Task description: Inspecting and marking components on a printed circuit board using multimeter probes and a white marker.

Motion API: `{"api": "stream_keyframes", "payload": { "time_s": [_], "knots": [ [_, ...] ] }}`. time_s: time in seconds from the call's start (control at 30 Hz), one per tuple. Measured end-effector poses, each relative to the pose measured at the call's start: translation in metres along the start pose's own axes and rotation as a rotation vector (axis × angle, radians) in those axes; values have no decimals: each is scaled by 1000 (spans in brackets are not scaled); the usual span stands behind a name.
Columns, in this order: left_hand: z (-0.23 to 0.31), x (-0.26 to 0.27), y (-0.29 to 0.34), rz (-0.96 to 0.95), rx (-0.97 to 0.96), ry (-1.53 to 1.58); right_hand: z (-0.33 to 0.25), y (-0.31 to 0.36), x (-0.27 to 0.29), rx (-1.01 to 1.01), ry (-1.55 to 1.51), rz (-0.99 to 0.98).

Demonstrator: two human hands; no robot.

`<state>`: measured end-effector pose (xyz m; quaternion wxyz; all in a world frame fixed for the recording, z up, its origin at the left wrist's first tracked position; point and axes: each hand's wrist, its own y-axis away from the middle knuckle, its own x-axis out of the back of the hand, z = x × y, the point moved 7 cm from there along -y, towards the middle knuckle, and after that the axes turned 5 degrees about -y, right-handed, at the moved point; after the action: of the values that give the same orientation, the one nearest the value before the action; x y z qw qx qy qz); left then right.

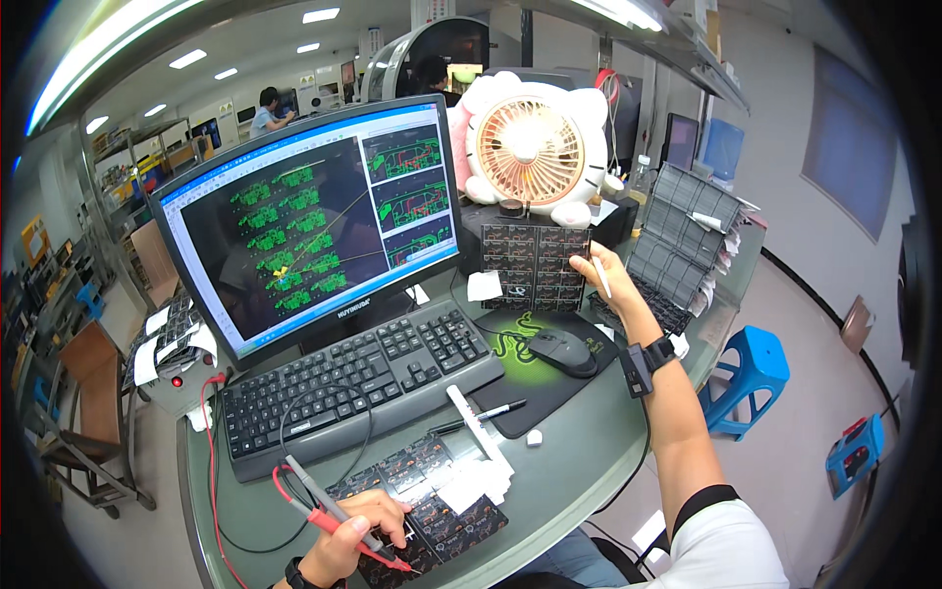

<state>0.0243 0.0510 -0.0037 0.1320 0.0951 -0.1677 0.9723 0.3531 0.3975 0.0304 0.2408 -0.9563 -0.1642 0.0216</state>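
Note:
My left hand [355, 538] is closed around a pair of test probes, one red [324, 520] and one grey [312, 483]. The red probe's tip points down at the near edge of a dark circuit board panel [461, 532] lying on the bench. Small white paper slips [475, 483] rest on that panel. My right hand [608, 277] pinches the right edge of another circuit board panel [535, 267], held upright in front of the fan. A thin white stick [601, 277] also shows between the fingers of this hand.
A monitor [314, 226] with a green board layout stands behind a black keyboard [363, 378]. On the mat [520, 348] sits a mouse [562, 351]. A lit fan [530, 147] stands behind, with racked panels [682, 236] at right. A marker [481, 417] lies near the bench's middle.

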Motion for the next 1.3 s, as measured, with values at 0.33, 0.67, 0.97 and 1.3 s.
{"api": "stream_keyframes", "payload": {
  "time_s": [0.33,0.67,0.97,1.3],
  "knots": [
    [-8,7,7,12,62,12,37,-5,17,-7,311,179],
    [-15,14,8,104,190,155,11,2,35,114,622,475],
    [-24,17,3,273,127,232,-52,42,-99,201,369,26],
    [-11,12,-5,122,210,79,-31,107,-214,206,702,-733]
  ]
}}
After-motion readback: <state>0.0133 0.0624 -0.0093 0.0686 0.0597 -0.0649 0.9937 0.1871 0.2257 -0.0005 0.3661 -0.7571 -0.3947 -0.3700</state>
